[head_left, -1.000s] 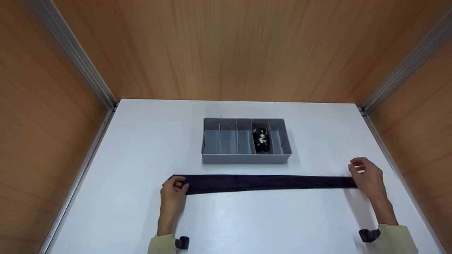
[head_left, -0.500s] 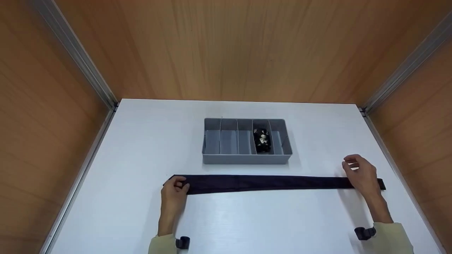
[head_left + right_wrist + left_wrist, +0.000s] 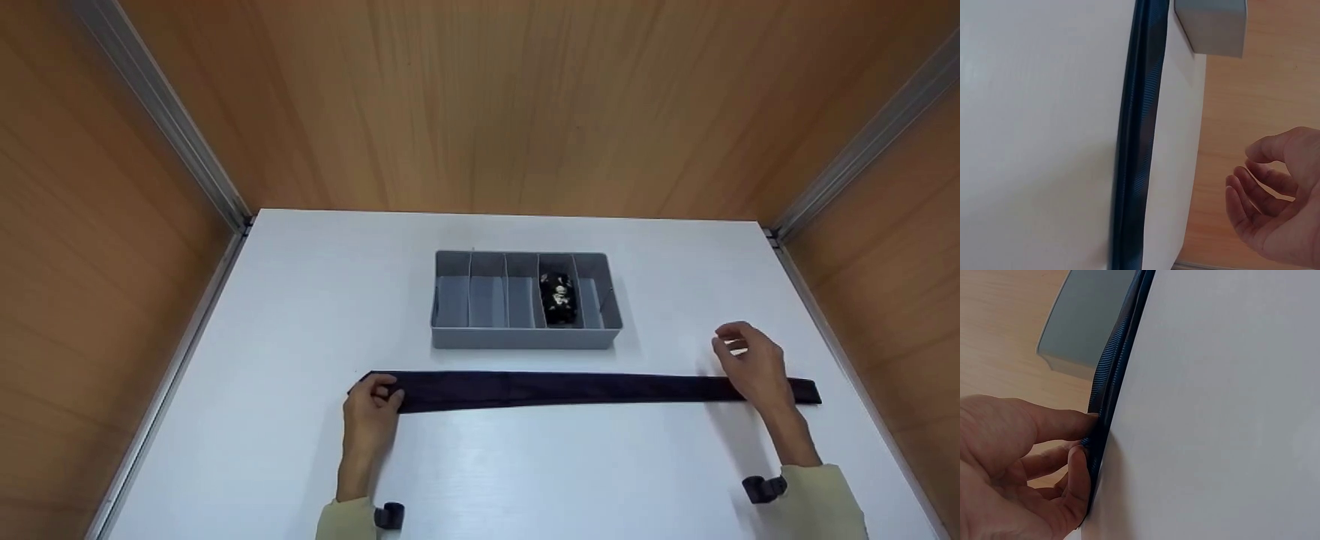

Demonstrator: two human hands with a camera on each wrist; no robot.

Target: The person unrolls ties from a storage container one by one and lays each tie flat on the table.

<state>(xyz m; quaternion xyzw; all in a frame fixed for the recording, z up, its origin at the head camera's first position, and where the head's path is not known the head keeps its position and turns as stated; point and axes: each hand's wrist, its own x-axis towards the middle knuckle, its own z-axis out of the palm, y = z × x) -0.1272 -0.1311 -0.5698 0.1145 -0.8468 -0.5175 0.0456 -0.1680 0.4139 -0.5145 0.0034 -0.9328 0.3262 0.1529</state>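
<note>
A dark navy necktie (image 3: 555, 388) with blue ribbed stripes lies stretched across the white table, its wider end at the left. Layers of it show along the edge in the left wrist view. My left hand (image 3: 369, 414) holds this wide end, thumb and curled fingertips against the fabric. Over the narrower part is my right hand (image 3: 756, 369), fingers loosely curled with nothing between them. The narrow tip of the necktie sticks out to the right of that wrist. In the right wrist view the right hand (image 3: 1278, 197) shows apart from the necktie (image 3: 1140, 129).
Behind the necktie stands a grey divided tray (image 3: 525, 339) with several compartments. One compartment, second from the right, has a black bundle (image 3: 559, 298) with a pale flower pattern. Wooden panels (image 3: 480, 112) enclose the table (image 3: 525, 465) at the back and sides.
My right hand has moved left along the necktie from its narrow end, uncovering the tip. The left hand stays at the wide end.
</note>
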